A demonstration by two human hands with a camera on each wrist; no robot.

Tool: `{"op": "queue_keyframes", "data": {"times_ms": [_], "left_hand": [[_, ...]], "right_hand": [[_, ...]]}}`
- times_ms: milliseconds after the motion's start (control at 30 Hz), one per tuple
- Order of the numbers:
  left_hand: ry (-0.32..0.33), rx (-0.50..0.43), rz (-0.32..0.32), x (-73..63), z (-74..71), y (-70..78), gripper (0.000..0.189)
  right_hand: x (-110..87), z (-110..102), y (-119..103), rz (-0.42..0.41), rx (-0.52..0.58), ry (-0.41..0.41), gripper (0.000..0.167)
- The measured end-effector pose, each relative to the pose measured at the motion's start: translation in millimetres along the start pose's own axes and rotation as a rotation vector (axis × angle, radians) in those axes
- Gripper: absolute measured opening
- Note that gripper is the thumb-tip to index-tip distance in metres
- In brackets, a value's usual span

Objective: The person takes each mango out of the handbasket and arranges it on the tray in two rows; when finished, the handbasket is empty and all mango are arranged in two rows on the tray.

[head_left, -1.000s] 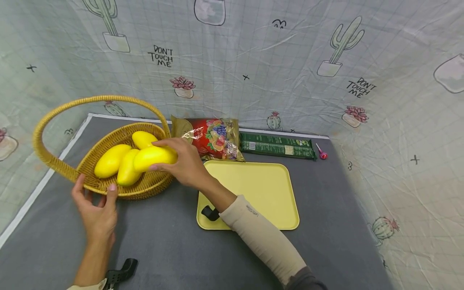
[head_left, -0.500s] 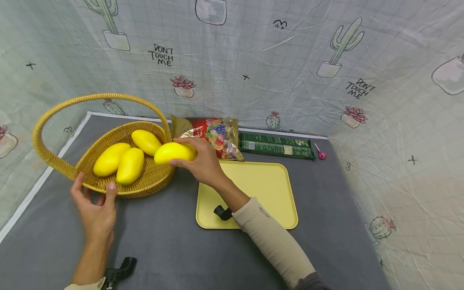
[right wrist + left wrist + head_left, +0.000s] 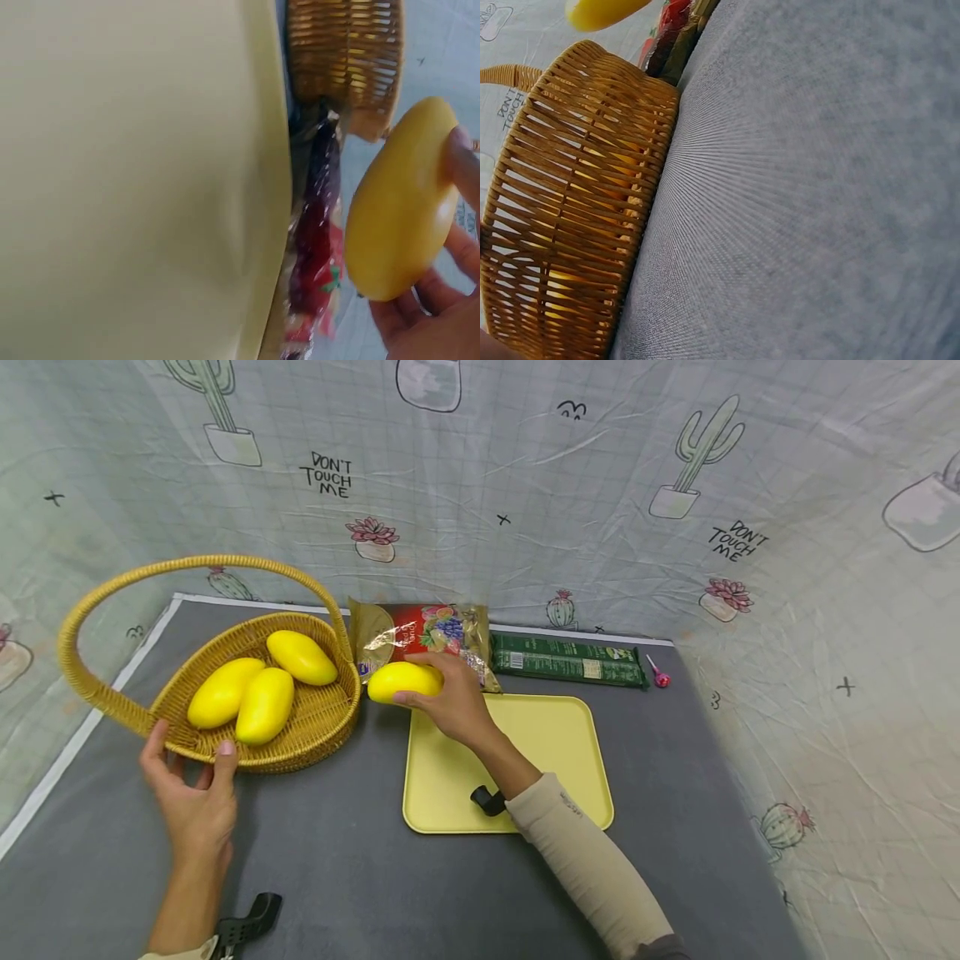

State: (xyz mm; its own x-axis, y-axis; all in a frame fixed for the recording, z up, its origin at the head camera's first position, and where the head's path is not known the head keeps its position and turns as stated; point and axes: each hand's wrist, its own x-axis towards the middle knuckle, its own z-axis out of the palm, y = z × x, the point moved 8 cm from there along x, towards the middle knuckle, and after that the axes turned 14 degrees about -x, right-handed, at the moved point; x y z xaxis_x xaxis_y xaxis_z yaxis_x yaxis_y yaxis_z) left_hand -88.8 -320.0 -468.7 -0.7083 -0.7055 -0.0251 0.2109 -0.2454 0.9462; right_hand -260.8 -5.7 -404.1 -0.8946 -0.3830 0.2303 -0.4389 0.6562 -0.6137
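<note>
My right hand (image 3: 459, 703) grips a yellow mango (image 3: 403, 682) between thumb and fingers, just right of the basket and by the tray's far left corner. In the right wrist view the mango (image 3: 403, 201) hangs over the level of the tray. A woven wicker basket (image 3: 330, 745) with a tall arched handle stands at the left and bears three more mangoes (image 3: 265, 706). My left hand (image 3: 197, 802) holds the near rim of this basket, fingers and thumb bent over its edge. Only the basket's woven side (image 3: 577, 202) and a trace of the hand show in the left wrist view.
A pale yellow tray (image 3: 450, 802) lies mid-table under my right forearm. Behind it are a red and gold fruit-printed bag (image 3: 401, 631), a long green packet (image 3: 570, 660) and a pink lollipop (image 3: 662, 678). A printed cloth (image 3: 480, 485) hangs along the back and sides.
My right hand has lifted the mango out of the basket and carried it right, past the rim toward the tray. The left hand still holds the basket's rim.
</note>
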Motion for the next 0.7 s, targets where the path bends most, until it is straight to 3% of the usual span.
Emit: {"op": "queue_keyframes", "data": {"times_ms": [300, 700], "left_hand": [[-0.002, -0.004, -0.001, 0.3, -1.0, -0.3, 0.084], [0.004, -0.012, 0.013, 2.2, -1.1, -0.7, 0.084]], "right_hand": [[-7.0, -0.8, 30.2, 0.122, -0.116, -0.030, 0.058], [-18.9, 1.2, 38.2, 0.151, -0.301, -0.053, 0.055]]}}
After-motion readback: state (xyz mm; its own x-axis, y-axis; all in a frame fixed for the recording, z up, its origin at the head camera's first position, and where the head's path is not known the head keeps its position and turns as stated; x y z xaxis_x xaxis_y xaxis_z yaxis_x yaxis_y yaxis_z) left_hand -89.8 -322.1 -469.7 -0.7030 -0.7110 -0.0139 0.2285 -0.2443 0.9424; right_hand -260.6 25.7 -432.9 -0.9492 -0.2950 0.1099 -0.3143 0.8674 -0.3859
